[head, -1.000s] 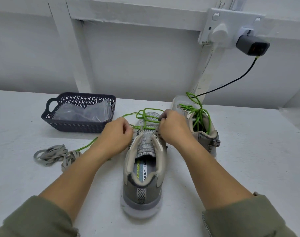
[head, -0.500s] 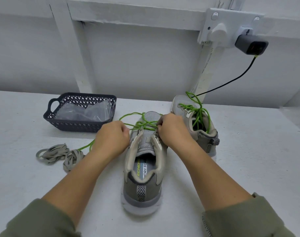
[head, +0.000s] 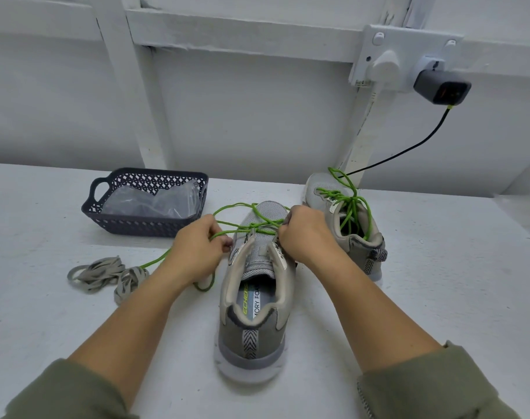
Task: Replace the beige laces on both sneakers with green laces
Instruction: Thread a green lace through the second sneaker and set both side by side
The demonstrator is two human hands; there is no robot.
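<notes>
A grey and beige sneaker [head: 253, 322] stands in front of me, heel toward me. A green lace [head: 251, 228] crosses over its tongue, with loose loops near the toe. My left hand [head: 197, 252] pinches one strand of that lace at the shoe's left side; the strand trails left across the table. My right hand [head: 303, 234] grips the lace at the shoe's right eyelets. A second sneaker [head: 348, 225] with green laces threaded and tied loosely sits behind to the right. The removed beige laces [head: 103, 275] lie in a heap at the left.
A dark plastic basket [head: 148, 222] holding clear plastic bags stands at the back left. A wall socket with a white plug and a grey charger [head: 442, 90] is on the wall; its black cable runs down behind the far sneaker.
My hands have drawn slightly apart and the green lace over the tongue has pulled flatter; the loose loops near the toe have shrunk.
</notes>
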